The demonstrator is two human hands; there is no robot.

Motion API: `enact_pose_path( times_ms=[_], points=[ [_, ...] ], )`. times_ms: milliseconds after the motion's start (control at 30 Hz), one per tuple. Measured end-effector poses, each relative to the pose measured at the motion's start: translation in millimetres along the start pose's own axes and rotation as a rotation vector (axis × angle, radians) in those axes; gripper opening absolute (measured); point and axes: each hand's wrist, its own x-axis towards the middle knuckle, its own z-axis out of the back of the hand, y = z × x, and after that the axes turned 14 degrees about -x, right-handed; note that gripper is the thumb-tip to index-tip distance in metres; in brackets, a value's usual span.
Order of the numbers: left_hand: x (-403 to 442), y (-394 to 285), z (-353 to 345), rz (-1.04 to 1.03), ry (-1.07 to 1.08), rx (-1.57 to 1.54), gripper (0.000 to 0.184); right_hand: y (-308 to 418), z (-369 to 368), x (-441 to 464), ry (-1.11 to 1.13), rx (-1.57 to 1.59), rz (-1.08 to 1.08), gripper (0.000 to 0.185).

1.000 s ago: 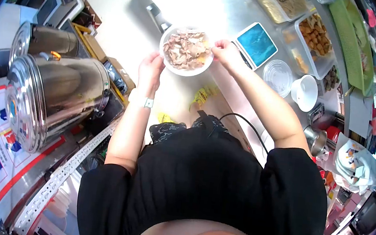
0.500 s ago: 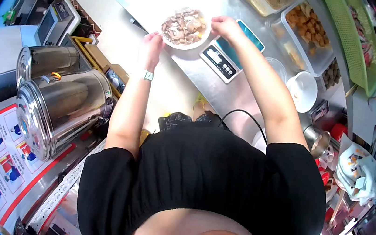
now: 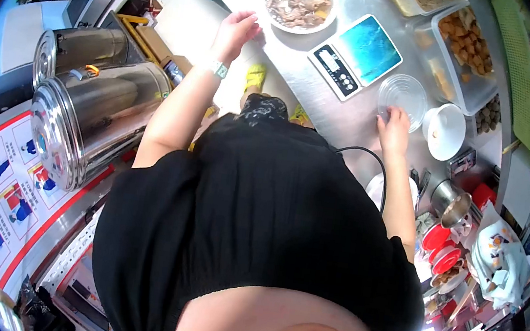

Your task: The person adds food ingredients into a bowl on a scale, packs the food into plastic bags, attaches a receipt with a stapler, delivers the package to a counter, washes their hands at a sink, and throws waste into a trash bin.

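A white bowl of sliced meat (image 3: 299, 3) stands on the steel table near its left edge. My left hand (image 3: 236, 35) hovers beside the bowl, apart from it, with its fingers loosely bent and nothing in them. At the near rim of a clear round plastic lid (image 3: 403, 95), which lies flat on the table, is my right hand (image 3: 394, 132). Its thumb and fingers are apart, and the fingertips overlap the lid's edge. Between bowl and lid sits a digital kitchen scale (image 3: 356, 57) with a blue plate and nothing on it.
Right of the lid are a white bowl (image 3: 444, 131) and a clear tub of brown cubes (image 3: 468, 45). A green basket (image 3: 521, 71) stands at the far right. Large steel pots (image 3: 103, 112) are on the left. A black cable (image 3: 372, 155) runs near my right forearm.
Both hands have let go of the bowl of meat. My right hand has moved back to the lid, while my left stays near the bowl. The view has shifted.
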Motion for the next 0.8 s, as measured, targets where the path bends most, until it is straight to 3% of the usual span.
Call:
enact_pose_path(
  times_ms=[133, 267, 333, 400, 467, 533, 600, 667, 800],
  points=[
    [13.1, -23.0, 22.4, -0.031, 0.077, 0.151, 0.024, 11.6, 2.4, -14.9, 0.056, -0.078, -0.135, 0.030],
    [41.1, -57.4, 30.5, -0.075, 0.193, 0.288, 0.022, 30.9, 66.1, -30.8, -0.184, -0.115, -0.448, 0.024],
    [59.2, -71.6, 35.8, -0.187, 0.312, 0.642, 0.020, 49.8, 106.6, -27.2, -0.378, 0.001, -0.604, 0.023],
    [53.6, -100.5, 15.4, -0.184, 0.357, 0.786, 0.024, 63.8, 117.4, -11.2, -0.502, 0.388, -0.714, 0.024],
    [57.0, -117.0, 3.8, -0.095, 0.405, 0.875, 0.030, 100.3, 126.5, 26.9, -0.423, 0.814, -0.788, 0.030],
    [70.0, -117.7, 2.6, -0.069, 0.453, 0.803, 0.034, 141.4, 115.4, 71.6, -0.265, 1.221, -0.746, 0.037],
    [79.2, -114.9, 1.2, -0.038, 0.497, 0.732, 0.037, 189.4, 101.2, 115.8, -0.096, 1.369, -0.686, 0.034],
    [88.5, -108.0, -1.8, -0.051, 0.552, 0.420, 0.039, 215.4, 68.0, 150.5, -0.016, 1.354, -0.629, 0.029],
    [108.6, -96.1, 4.7, 0.045, 0.553, 0.310, 0.042, 246.1, 43.9, 186.3, -0.031, 1.000, -0.628, 0.031]
  ],
)
